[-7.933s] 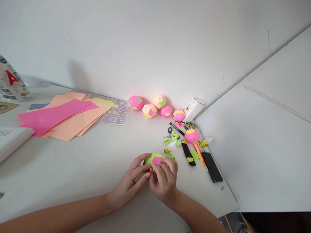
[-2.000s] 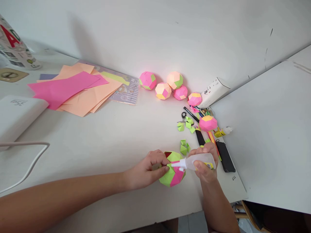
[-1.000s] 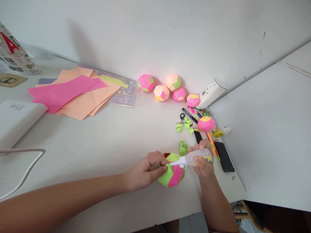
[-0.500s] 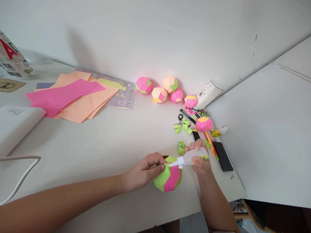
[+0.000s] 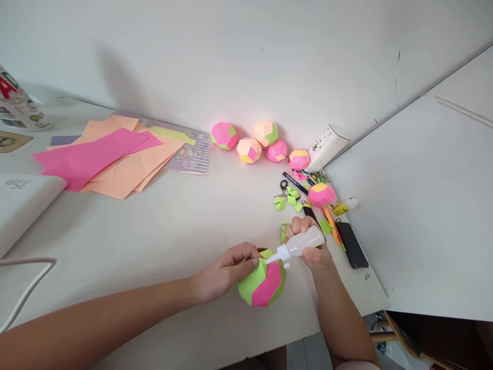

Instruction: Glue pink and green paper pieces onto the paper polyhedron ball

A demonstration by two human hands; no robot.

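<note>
A faceted paper ball [image 5: 266,289] in green and pink rests on the table below my hands, with an opening near its top. My left hand [image 5: 235,266] pinches its upper left edge between thumb and fingers. In my right hand [image 5: 315,252] is a translucent glue bottle [image 5: 304,241], tilted so that its white nozzle points down and left. The nozzle tip meets the ball's surface close to my left thumb, at a green and pink seam; whether glue is coming out cannot be seen. Small folded green paper pieces [image 5: 283,232] lie just behind, partly covered by my right hand.
Several finished paper balls [image 5: 248,150] stand along the wall. Scissors [image 5: 284,185], a black marker [image 5: 295,182], a second glue bottle [image 5: 345,206] and a black phone-like object [image 5: 352,244] lie at the right. Coloured paper sheets [image 5: 111,159] and a white power bank [image 5: 26,205] are at the left.
Earlier both hands were on the ball and the glue bottle stood on the table; my right hand now holds it. Lately the bottle has tilted more steeply, its nozzle staying at the seam.
</note>
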